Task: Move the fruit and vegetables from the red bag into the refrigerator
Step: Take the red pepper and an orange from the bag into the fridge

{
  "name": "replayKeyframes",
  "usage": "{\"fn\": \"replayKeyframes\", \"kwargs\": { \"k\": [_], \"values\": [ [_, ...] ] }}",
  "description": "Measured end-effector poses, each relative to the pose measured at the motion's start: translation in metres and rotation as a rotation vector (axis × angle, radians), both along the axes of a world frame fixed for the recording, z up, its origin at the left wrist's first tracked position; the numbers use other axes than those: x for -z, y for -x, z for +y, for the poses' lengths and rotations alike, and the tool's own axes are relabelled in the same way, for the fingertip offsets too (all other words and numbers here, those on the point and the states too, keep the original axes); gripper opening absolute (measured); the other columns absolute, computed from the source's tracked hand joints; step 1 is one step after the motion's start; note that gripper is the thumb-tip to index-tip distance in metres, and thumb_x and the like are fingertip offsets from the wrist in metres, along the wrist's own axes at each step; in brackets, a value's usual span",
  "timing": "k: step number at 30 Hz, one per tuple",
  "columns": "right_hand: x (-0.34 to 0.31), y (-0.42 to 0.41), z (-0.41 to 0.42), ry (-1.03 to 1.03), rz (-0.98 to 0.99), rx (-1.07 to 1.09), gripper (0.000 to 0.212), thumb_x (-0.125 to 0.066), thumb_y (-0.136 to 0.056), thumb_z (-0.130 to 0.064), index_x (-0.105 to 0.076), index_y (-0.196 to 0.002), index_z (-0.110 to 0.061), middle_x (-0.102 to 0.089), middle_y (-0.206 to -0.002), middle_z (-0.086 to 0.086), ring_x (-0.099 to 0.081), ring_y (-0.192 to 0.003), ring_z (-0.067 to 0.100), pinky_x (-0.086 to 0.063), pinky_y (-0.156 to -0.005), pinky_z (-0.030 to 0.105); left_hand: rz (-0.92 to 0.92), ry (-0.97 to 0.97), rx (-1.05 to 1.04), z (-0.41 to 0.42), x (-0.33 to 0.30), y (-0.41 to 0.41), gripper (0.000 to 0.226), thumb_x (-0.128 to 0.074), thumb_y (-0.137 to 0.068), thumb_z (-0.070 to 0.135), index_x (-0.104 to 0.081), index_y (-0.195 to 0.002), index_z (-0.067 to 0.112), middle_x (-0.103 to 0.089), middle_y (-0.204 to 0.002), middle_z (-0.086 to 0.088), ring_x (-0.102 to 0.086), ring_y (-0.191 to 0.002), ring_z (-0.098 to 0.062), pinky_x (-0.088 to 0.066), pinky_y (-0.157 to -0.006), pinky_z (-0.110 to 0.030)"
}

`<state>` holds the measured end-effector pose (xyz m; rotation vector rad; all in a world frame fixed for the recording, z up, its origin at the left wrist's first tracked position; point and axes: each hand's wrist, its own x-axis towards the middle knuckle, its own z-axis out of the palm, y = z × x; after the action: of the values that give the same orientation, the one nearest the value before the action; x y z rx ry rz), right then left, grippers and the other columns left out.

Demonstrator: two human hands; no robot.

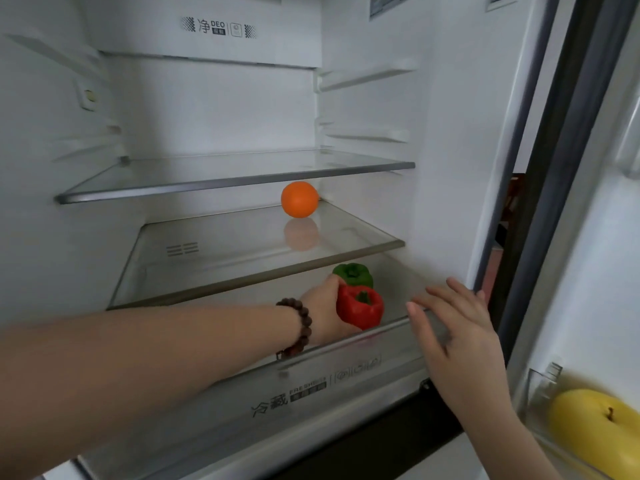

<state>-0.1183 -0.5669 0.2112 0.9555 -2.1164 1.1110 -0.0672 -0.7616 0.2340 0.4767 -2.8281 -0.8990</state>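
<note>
Refrigerator (450, 168) bottom shelf | left hand (323, 306) grips red pepper (360, 306), green pepper (353, 274) touching behind | right hand (457, 327) spread, empty, nearby

red pepper (360, 306) upright, bottom shelf | green pepper (354, 274) touching behind | orange (299, 199) middle shelf

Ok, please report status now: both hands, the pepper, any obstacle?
Left hand grips red pepper on bottom shelf, beside green pepper. Right hand open, free. Orange on middle shelf. Nothing in the way.
</note>
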Motion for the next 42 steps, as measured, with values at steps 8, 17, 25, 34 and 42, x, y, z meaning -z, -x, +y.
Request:
{"fn": "replayKeyframes", "kwargs": {
  "k": [8, 17, 25, 34, 42],
  "values": [
    [0.003, 0.000, -0.001, 0.028, 0.011, -0.024, 0.036, -0.045, -0.088, -0.047, -0.069, -0.099, -0.023, -0.065, -0.109, -0.004, -0.045, -0.125, 0.014, -0.030, -0.109, 0.053, 0.065, -0.030, -0.027, -0.001, 0.030, 0.037, 0.083, -0.079, -0.070, 0.037, -0.030, -0.134, 0.018, -0.052, -0.129, -0.007, -0.054, -0.112, -0.023, -0.046, -0.093, -0.032],
    [0.005, 0.001, 0.000, 0.023, 0.001, -0.019, 0.035, -0.044, -0.089, -0.048, -0.068, -0.101, -0.026, -0.063, -0.109, -0.008, -0.044, -0.126, 0.014, -0.032, -0.108, 0.053, 0.041, -0.037, -0.058, -0.004, 0.047, 0.052, 0.088, -0.076, -0.073, 0.040, -0.025, -0.138, 0.013, -0.049, -0.132, -0.012, -0.054, -0.115, -0.028, -0.046, -0.094, -0.034],
    [0.005, 0.002, 0.000, 0.002, -0.019, -0.027, 0.039, -0.041, -0.089, -0.050, -0.067, -0.104, -0.026, -0.063, -0.112, -0.008, -0.041, -0.129, 0.013, -0.028, -0.112, 0.050, -0.071, 0.026, -0.061, -0.004, 0.029, 0.038, 0.100, -0.069, -0.074, 0.054, -0.014, -0.147, 0.012, -0.043, -0.141, -0.011, -0.048, -0.123, -0.026, -0.043, -0.100, -0.036],
    [-0.004, -0.013, 0.002, -0.052, -0.118, -0.008, 0.050, -0.035, -0.087, -0.054, -0.063, -0.115, -0.025, -0.057, -0.129, -0.004, -0.028, -0.138, 0.013, -0.013, -0.115, 0.033, -0.158, 0.215, 0.046, 0.004, -0.031, -0.008, 0.076, -0.029, -0.092, 0.063, -0.020, -0.149, 0.013, -0.027, -0.154, -0.007, -0.030, -0.139, -0.023, -0.025, -0.110, -0.032],
    [-0.019, -0.029, 0.009, -0.242, -0.229, 0.056, 0.050, -0.038, -0.095, -0.045, -0.044, -0.138, -0.019, -0.032, -0.152, 0.005, -0.013, -0.145, 0.018, -0.010, -0.117, 0.032, 0.109, 0.304, 0.081, 0.041, -0.058, -0.066, 0.066, -0.032, -0.096, 0.052, -0.024, -0.146, 0.010, -0.033, -0.150, -0.009, -0.035, -0.135, -0.023, -0.031, -0.107, -0.034]
  ]
}}
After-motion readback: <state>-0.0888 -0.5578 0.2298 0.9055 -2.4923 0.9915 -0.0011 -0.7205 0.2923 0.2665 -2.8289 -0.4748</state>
